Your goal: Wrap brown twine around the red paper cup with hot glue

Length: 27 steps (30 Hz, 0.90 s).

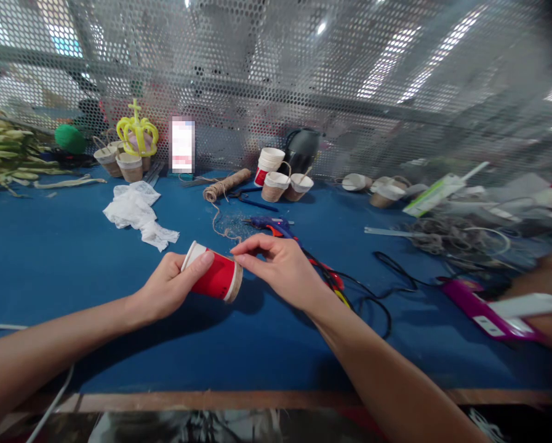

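My left hand is wrapped round a red and white paper cup, tipped on its side with the rim toward the left. A narrow band of twine circles the cup's base end. At that end my right hand has thumb and forefinger pinched on the twine, close against the cup; the bit between the fingertips is mostly hidden. A loose strand runs back from there to a roll of jute twine. Behind my right hand lies a blue glue gun.
White crumpled cloth lies left of the roll. Twine-covered cups stand at the back, near a yellow crown. Black cords cross the right side, where another person's blurred hand is beside a purple object.
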Each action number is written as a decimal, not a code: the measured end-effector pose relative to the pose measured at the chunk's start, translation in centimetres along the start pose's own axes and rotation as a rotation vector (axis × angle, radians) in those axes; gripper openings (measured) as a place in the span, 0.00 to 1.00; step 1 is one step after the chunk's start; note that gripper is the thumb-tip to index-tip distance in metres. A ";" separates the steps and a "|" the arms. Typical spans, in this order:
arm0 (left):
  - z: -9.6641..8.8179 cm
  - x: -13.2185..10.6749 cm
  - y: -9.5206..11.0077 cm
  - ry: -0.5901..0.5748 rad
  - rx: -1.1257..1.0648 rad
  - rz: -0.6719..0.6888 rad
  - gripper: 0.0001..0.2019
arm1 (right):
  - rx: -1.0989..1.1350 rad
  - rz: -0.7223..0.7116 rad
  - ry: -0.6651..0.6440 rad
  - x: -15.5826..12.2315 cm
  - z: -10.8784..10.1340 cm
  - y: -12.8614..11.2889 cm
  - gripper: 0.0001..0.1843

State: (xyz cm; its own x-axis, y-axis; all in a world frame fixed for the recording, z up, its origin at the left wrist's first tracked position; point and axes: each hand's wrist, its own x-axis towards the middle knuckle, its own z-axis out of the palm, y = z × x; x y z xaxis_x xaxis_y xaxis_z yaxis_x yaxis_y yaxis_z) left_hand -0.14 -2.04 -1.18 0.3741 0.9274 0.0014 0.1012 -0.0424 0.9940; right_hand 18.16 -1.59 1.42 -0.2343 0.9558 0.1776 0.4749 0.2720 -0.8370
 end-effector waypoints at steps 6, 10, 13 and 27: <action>0.0 0.0 0.0 0.025 -0.031 -0.013 0.22 | -0.057 -0.015 0.031 0.1 0.0 0.0 0.04; 0.1 0.1 0.0 0.043 -0.066 -0.033 0.23 | -0.051 -0.017 0.034 0.2 0.0 0.2 0.04; 0.1 0.0 0.1 0.030 -0.067 -0.021 0.22 | -0.043 0.001 0.022 0.3 0.0 0.2 0.04; 0.0 0.9 -0.1 0.101 -0.342 -0.136 0.23 | -0.006 0.080 -0.074 -0.1 -0.4 -0.4 0.11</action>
State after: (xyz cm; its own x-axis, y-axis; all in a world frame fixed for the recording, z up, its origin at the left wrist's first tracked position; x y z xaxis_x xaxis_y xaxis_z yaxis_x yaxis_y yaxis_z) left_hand 0.23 -1.18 -1.25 0.2844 0.9486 -0.1388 -0.1762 0.1941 0.9650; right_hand 18.31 -1.75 1.91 -0.2574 0.9637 0.0714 0.5000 0.1961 -0.8435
